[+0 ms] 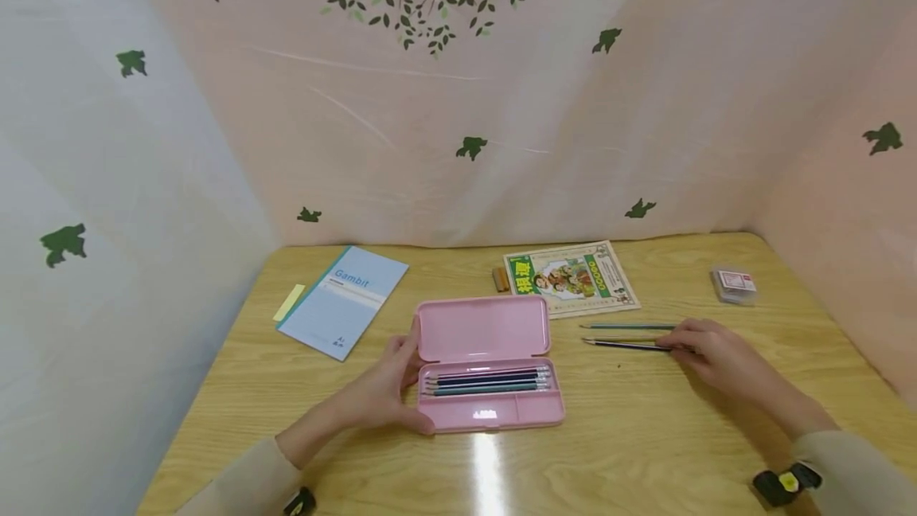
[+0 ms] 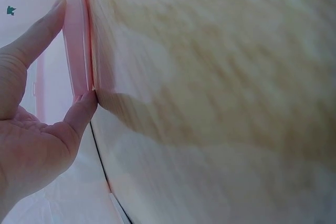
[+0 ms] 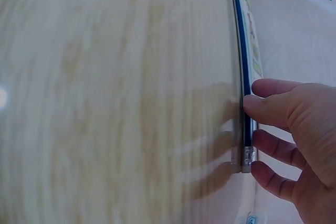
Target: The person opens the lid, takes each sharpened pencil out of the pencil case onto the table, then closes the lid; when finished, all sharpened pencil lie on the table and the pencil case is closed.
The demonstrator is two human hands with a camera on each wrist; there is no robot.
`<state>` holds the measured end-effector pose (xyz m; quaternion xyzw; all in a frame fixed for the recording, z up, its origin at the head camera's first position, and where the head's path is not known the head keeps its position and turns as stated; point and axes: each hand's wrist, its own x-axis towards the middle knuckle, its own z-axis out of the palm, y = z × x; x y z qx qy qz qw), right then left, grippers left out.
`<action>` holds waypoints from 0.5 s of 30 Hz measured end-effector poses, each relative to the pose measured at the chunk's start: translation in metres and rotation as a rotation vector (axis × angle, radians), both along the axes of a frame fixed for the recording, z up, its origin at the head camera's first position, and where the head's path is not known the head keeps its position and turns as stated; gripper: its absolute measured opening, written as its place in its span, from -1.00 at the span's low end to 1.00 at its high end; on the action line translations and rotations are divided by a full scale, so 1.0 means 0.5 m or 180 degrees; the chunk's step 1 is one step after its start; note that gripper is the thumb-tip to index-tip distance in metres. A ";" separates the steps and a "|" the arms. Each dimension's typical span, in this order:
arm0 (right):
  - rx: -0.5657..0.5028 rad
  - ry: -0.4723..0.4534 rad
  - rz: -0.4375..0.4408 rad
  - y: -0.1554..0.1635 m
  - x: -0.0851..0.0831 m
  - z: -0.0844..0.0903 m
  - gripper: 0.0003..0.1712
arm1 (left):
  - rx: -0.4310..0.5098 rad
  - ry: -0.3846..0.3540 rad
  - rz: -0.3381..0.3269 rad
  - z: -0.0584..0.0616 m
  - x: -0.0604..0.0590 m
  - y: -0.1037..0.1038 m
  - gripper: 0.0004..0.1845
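The pink pencil case [image 1: 487, 365] lies open near the middle of the desk [image 1: 645, 436], lid up toward the wall, w/ several pencils [image 1: 487, 381] lying side by side in its tray. The left hand [image 1: 387, 385] holds the case at its left end: thumb at the front corner, fingers [image 2: 37, 35] along the side edge, curled lightly around it. To the right of the case, 2 loose pencils [image 1: 623, 335] lie on the desk, approx. parallel. The right hand [image 1: 716, 353] rests on their right ends; in the right wrist view the fingertips [image 3: 262, 106] touch the dark blue pencil [image 3: 242, 77] near its metal end, bent fingers, but a full grip I cannot tell. Behind the case: a blue notebook [image 1: 344, 299] w/ a yellow slip [image 1: 289, 302] beside it, an illustrated booklet [image 1: 571, 279], a small brown block [image 1: 501, 279] and a small clear box [image 1: 734, 285].
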<state>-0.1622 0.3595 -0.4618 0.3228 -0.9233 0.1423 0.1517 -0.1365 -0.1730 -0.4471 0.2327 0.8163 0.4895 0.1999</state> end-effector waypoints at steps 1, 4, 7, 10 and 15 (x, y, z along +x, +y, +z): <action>-0.0020 0.0007 0.0006 0.000 0.000 0.001 -0.59 | -0.0003 -0.0005 -0.0004 -0.001 0.000 0.000 0.64; -0.0050 0.0046 0.0039 -0.002 -0.001 0.004 -0.59 | -0.0013 -0.0006 -0.0016 0.000 0.000 -0.001 0.62; -0.0070 0.0035 0.0038 -0.009 0.001 0.012 -0.60 | -0.0054 0.0009 -0.0017 0.001 0.000 -0.002 0.62; -0.0126 0.0044 0.0033 -0.024 0.004 0.028 -0.60 | -0.0099 0.0033 -0.0013 0.004 0.000 -0.002 0.62; -0.0307 0.0241 0.0187 -0.066 0.006 0.065 -0.49 | -0.0122 0.0036 -0.0016 0.005 0.000 -0.001 0.63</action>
